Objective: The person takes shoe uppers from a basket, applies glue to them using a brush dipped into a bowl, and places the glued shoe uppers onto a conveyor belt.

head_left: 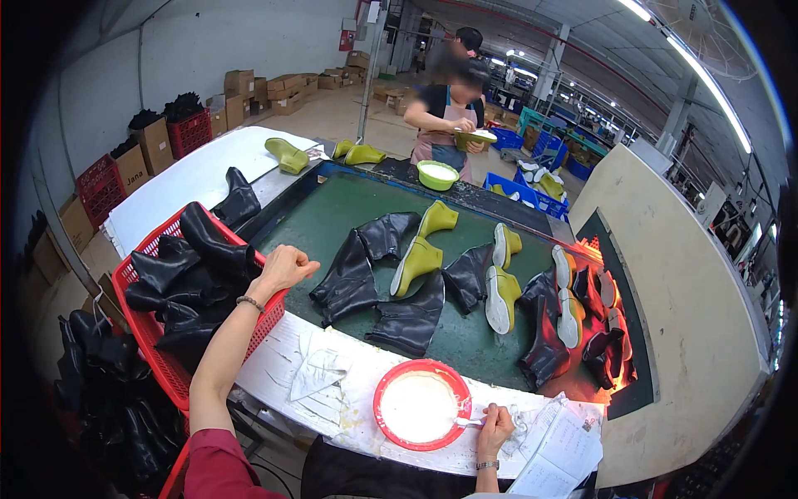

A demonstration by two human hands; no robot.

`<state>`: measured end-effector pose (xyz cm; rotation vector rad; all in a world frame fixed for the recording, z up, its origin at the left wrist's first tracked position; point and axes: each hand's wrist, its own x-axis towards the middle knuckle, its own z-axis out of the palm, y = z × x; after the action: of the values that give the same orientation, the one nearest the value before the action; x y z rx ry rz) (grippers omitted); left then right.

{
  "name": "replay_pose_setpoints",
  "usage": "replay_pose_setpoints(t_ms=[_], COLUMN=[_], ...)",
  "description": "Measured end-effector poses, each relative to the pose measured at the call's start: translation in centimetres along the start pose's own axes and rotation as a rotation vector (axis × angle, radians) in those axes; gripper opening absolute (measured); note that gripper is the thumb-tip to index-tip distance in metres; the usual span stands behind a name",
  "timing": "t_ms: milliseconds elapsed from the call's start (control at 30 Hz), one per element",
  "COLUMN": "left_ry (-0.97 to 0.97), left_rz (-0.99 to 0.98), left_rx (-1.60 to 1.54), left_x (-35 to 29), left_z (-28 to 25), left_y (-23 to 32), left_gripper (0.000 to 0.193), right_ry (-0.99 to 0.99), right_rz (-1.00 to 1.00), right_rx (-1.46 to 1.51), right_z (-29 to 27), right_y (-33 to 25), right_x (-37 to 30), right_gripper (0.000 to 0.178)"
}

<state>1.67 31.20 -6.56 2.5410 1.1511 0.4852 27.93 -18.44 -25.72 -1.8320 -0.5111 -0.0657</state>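
My left hand [288,268] is over the right edge of a red plastic basket [273,320] heaped with black boot uppers [208,241]. Its fingers are curled, and I see nothing in them. Between the fingers of my right hand [496,428] is a pale-handled brush [470,422], its head reaching over the rim of a red bowl [386,424] of white paste. Black boot uppers [411,316] and olive-green wedge soles [418,264] with white-coated faces lie on the green conveyor belt [287,212]. More soles and uppers at the right sit in an orange glow.
A cream panel housing [673,308] encloses the belt's right end. Papers [557,453] and a crumpled cloth [320,370] lie on the white ledge. Across the belt, a co-worker [449,125] handles a sole beside a green bowl [437,175]. Black boots [125,416] are piled lower left.
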Motion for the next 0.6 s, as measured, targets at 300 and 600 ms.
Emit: replay_pose_setpoints(t_ms=[300, 600], left_ry=[0.166, 0.019], left_rz=[-0.02, 0.065], left_rx=[-0.259, -0.056], left_x=[0.8, -0.1], left_z=[1.2, 0.8], left_y=[-0.7, -0.2], left_gripper=[0.032, 0.035], right_ry=[0.032, 0.034], right_rz=[-0.188, -0.109], right_rx=[-0.134, -0.112], right_z=[0.1, 0.4], right_y=[-1.9, -2.5], right_x=[0.1, -0.1], right_gripper=[0.043, 0.039])
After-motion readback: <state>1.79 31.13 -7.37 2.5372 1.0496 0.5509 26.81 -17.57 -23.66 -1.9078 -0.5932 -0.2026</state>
